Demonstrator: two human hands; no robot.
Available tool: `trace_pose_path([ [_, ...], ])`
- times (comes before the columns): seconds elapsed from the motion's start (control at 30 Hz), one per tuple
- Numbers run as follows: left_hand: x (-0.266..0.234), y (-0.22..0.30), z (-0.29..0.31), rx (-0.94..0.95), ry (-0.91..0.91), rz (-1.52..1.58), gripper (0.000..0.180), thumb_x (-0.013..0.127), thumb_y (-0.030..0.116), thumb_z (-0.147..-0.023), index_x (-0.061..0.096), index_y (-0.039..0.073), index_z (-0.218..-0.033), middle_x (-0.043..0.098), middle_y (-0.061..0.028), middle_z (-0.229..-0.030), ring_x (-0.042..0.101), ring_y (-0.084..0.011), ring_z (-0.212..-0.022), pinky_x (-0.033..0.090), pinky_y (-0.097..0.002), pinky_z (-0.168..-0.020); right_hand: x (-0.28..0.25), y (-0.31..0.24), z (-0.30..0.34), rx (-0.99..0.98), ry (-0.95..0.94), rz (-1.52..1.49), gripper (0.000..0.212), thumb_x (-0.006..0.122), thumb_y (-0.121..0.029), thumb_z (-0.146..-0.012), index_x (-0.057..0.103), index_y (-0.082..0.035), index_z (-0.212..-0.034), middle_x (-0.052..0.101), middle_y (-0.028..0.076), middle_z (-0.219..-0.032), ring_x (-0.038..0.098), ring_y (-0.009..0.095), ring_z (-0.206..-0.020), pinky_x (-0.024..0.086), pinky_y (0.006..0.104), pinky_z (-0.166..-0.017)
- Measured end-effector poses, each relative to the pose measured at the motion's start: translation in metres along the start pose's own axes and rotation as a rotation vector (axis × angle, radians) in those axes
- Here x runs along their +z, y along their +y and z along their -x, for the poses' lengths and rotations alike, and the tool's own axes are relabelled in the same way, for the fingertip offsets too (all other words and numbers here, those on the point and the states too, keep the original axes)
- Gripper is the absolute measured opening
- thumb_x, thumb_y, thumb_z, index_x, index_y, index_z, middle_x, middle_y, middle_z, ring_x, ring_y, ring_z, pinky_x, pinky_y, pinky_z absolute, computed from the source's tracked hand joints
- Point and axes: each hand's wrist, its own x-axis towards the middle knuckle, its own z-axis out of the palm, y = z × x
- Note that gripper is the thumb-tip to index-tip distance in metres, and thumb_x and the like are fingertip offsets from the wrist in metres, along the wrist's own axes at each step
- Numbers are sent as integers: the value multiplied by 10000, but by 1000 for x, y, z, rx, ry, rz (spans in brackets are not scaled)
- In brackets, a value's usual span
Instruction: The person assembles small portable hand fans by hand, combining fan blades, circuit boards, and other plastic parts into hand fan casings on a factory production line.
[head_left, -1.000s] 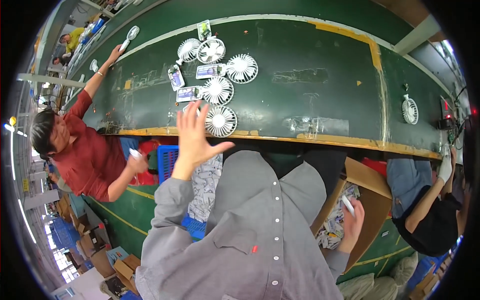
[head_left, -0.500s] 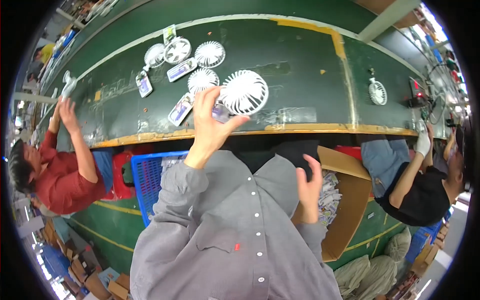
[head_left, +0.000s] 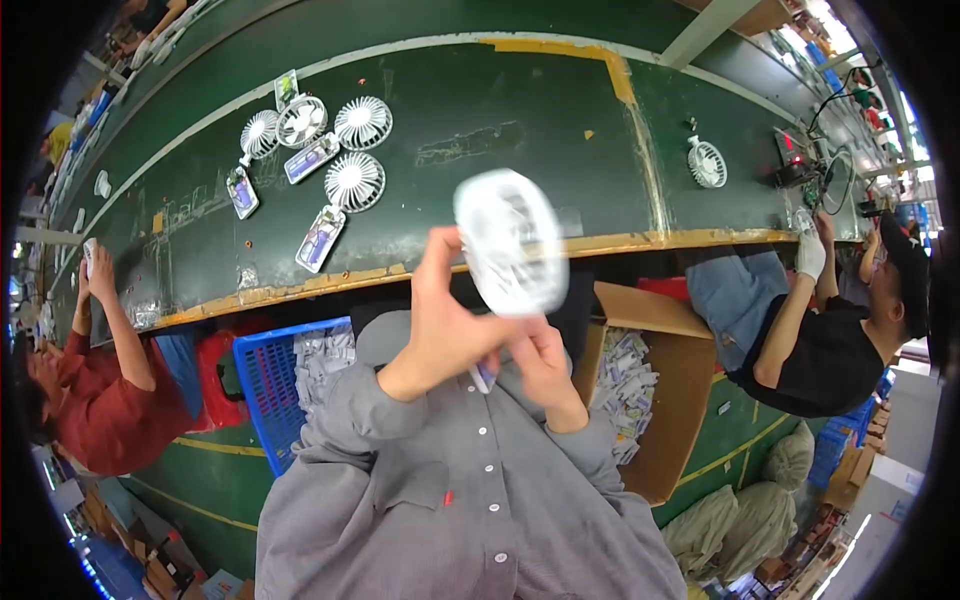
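Observation:
A white handheld fan (head_left: 510, 240) is raised over the bench's near edge, tilted and blurred by motion. My left hand (head_left: 435, 325) is closed round it, thumb below the round cage and fingers at its left rim. Just below the cage, my right hand (head_left: 545, 370) has its fingers bent together against the fan's lower part. A small piece of the fan's handle shows between the hands; the rest is hidden. Left of my hands, several white fans lie on the green bench, including a near one (head_left: 355, 182) with a clear-backed handle (head_left: 321, 240) showing purple inside.
The bench (head_left: 480, 210) has a taped near edge. A blue crate (head_left: 268, 385) and a cardboard box (head_left: 680, 410), both holding small packed parts, flank my lap. One fan (head_left: 706, 163) lies farther right. Co-workers sit at both sides, one in red (head_left: 110, 400), one in black (head_left: 810, 370).
My left hand has lifted the fan off the bench area toward me and turned it. My right hand has come in from the right to meet it. The view has shifted slightly.

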Motion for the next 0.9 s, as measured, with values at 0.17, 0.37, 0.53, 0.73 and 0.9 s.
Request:
trace_pose_path([
  [0.17, -19, -27, -11, 41, -274, -419, 291, 782, 180, -742, 604, 13, -899, 685, -102, -894, 645, -211, -863, 472, -334, -860, 6, -25, 21, -86, -86, -361, 359, 469, -288, -963, 545, 60, -1009, 534, 80, -698, 512, 142, -642, 458, 302, -702],
  [0.37, 0, 3, 0, 619, -498, -264, 471, 660, 10, -678, 636, 35, -1149, 581, -166, -1264, 553, -356, -1171, 457, -459, -969, -5, -62, 32, 89, 79, -199, 163, 468, -80, -930, 574, 25, -995, 532, 35, -736, 470, 90, -619, 391, 240, -579],
  [0.53, 7, -7, 10, 766, -583, -393, 318, 700, 17, -679, 693, 40, -996, 658, -104, -1041, 672, -261, -931, 563, -344, -733, -19, -47, 44, 136, 88, -128, 118, 514, -48, -920, 614, 13, -910, 575, 31, -707, 471, 56, -574, 340, 201, -490],
  [0.73, 9, -15, 23, 987, -448, -597, 301, 708, 95, -669, 678, 64, -967, 658, -86, -1028, 666, -239, -946, 562, -335, -739, -9, -47, 41, 116, 254, 139, 183, 507, -95, -982, 645, 23, -955, 557, -32, -677, 435, 18, -571, 319, 183, -506],
  [0.9, 6, -19, 21, 931, -422, -673, 264, 714, 100, -672, 692, 66, -933, 675, -73, -994, 674, -235, -937, 575, -323, -716, -7, -51, 43, 164, 201, 110, 159, 492, -47, -966, 629, 28, -936, 582, -17, -728, 446, 9, -639, 338, 189, -554],
])
